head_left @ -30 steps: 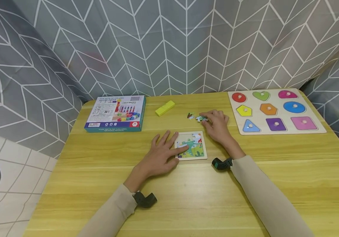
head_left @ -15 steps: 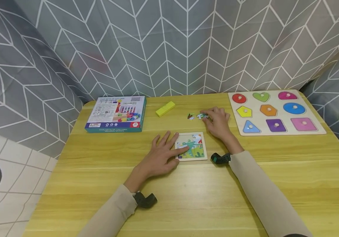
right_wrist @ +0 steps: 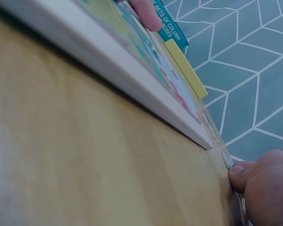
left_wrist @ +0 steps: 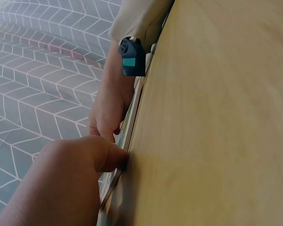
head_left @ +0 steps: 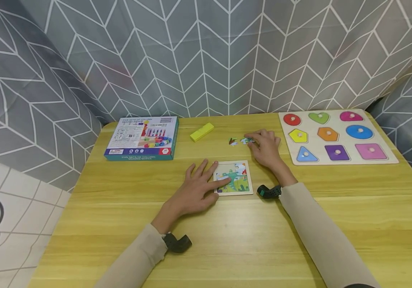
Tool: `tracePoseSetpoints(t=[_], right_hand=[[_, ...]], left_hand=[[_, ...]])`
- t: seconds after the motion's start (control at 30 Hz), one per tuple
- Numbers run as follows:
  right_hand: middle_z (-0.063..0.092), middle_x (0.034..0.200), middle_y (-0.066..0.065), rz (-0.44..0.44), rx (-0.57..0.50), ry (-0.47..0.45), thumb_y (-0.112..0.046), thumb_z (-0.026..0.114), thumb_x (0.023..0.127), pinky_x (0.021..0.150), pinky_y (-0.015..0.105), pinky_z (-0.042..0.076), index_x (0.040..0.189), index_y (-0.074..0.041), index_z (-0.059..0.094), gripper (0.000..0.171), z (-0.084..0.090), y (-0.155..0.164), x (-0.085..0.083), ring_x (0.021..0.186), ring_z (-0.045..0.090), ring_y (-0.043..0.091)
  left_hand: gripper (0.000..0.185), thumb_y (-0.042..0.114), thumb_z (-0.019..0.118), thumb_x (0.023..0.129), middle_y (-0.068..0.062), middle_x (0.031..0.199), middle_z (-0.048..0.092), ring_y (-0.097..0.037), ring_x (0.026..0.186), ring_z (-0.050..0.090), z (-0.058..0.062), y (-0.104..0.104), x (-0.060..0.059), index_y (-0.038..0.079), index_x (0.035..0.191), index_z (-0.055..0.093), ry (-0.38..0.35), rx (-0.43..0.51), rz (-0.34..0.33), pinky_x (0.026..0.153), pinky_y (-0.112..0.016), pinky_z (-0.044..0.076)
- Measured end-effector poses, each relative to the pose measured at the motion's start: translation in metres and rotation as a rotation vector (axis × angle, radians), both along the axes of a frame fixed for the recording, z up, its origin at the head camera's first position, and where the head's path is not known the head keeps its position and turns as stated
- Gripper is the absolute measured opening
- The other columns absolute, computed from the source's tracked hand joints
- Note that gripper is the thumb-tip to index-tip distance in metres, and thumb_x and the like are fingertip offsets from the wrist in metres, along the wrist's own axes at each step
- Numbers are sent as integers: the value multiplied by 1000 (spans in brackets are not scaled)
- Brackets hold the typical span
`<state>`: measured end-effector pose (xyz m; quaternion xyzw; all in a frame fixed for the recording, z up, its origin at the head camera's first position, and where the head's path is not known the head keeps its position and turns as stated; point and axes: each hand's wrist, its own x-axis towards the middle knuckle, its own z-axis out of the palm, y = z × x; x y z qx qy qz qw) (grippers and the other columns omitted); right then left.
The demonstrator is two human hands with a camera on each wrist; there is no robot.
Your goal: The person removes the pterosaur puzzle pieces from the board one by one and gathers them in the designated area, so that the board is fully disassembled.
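Observation:
In the head view, a small jigsaw tray (head_left: 235, 194) lies mid-table, partly filled with a green dinosaur picture; bare board shows along its upper left. My left hand (head_left: 195, 194) rests on its left side with fingers spread, the index finger reaching over the picture. Behind the tray, my right hand (head_left: 265, 149) has thumb and index finger at a jigsaw piece (head_left: 245, 141), apparently pinching it; those fingers partly hide the pieces there. Just left of them lies a loose brown-and-green piece (head_left: 233, 141). The right wrist view shows the thumb (right_wrist: 238, 178) low against the tabletop.
A yellow block (head_left: 202, 132) lies behind the tray. To the left sits a beaded-toy box (head_left: 141, 138). On the right is a wooden shape board (head_left: 339, 137) with knobbed coloured pieces. A grey patterned curtain (head_left: 213, 60) hangs along the table's back edge.
My right hand has shifted slightly away from me along with the pieces at its fingertips. The left hand stays in place on the tray.

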<state>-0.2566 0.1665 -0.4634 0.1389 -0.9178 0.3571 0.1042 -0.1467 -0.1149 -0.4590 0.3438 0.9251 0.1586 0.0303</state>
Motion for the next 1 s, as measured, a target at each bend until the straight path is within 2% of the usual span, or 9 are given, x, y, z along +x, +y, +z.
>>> tracePoseSetpoints(t=[1.0], right_hand=[[58,126,20,-20,0,-37,-11,59,101,91,54,18,128,-6,69,29,1,-1,-1,109,39,38]], left_hand=[[51,37,42,102,-7,172,17,-39,160,7,0,0,0,48,152,42,16,18,-3,122,-65,7]])
